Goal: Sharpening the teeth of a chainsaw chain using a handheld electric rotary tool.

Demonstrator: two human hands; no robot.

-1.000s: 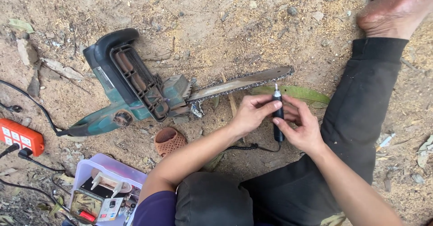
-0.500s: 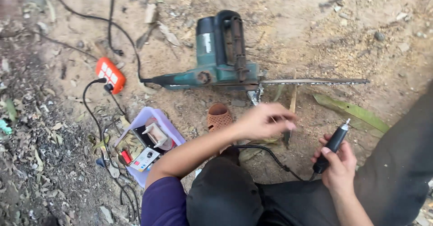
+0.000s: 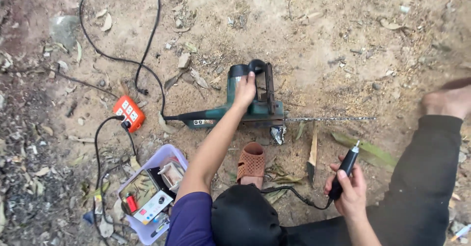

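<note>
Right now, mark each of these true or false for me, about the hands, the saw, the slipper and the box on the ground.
1. The left hand rests on the green electric chainsaw. True.
2. The right hand is empty. False: it grips a black corded rotary tool, tip pointing up.
3. The chainsaw bar points toward the orange power strip. False: the bar points away from it, to the picture's right.
4. A brown perforated slipper lies on the dirt between the saw and the person. True.
5. The lilac plastic box sits on top of the saw. False: it stands on the ground at lower left, apart from it.
</note>
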